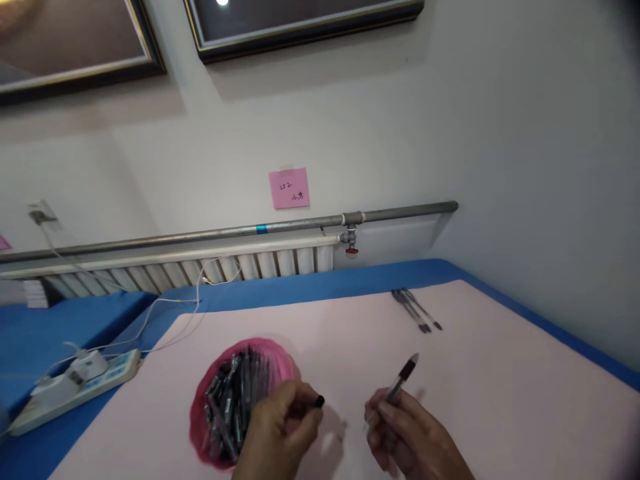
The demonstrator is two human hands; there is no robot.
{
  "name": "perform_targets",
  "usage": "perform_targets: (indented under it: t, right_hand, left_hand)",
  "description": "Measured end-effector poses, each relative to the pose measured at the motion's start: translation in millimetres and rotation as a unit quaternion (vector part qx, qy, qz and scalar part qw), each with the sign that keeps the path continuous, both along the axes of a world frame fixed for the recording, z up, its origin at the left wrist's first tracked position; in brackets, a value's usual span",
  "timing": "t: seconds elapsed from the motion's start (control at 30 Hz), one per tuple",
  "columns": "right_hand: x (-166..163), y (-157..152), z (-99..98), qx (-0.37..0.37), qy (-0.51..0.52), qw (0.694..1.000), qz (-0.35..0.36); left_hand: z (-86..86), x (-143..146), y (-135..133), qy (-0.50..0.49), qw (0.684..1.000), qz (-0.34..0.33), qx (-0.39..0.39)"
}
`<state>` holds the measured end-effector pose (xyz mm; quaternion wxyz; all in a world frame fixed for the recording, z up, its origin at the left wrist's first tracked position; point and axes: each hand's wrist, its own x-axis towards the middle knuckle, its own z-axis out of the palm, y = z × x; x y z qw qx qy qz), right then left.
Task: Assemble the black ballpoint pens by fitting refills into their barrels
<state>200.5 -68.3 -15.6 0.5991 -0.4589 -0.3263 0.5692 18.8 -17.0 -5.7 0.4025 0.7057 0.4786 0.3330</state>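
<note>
My right hand [405, 430] is closed around a pen [400, 380], whose black grip and pale tip point up and to the right. Between the thumb and finger of my left hand [285, 427] is a small black pen cap [319, 401], mostly hidden by the fingers. The two hands are apart above the pink sheet. Partly behind my left hand stands a pink basket [200, 400] with a wavy rim, full of pens [233, 400]. Three pens [414, 310] lie side by side farther back on the right.
A pink sheet [500, 373] covers much of the blue table [310, 287]. At the left lies a white power strip [120, 373] with plugs and a trailing cable [150, 320]. Behind the table are a radiator [270, 263], a metal pipe [215, 233] and a red-handled valve [352, 251].
</note>
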Motion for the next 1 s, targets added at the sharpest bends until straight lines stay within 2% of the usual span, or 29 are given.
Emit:
perform_targets:
  t: [0.1, 0.2, 0.47, 0.73, 1.0]
  right_hand:
    - [2, 0, 4.3, 0.022, 0.045, 0.997, -0.055]
    - [2, 0, -0.7, 0.025, 0.025, 0.998, -0.045]
    - [-5, -3, -6.2, 0.031, -0.047, 0.998, 0.02]
    - [-4, -4, -9.0, 0.026, -0.086, 0.994, 0.064]
    - [0, -2, -10.1, 0.015, -0.078, 0.994, 0.075]
  left_hand:
    - [-16.8, 13, -10, -0.07, 0.994, -0.048, -0.064]
    - [-23.7, 18, -13, -0.085, 0.99, -0.075, -0.086]
    - [-28.1, 16, -15, -0.129, 0.973, -0.113, -0.154]
    - [-21.0, 19, -17, -0.244, 0.916, -0.133, -0.289]
    - [-29.9, 19, -13, -0.307, 0.875, -0.151, -0.341]
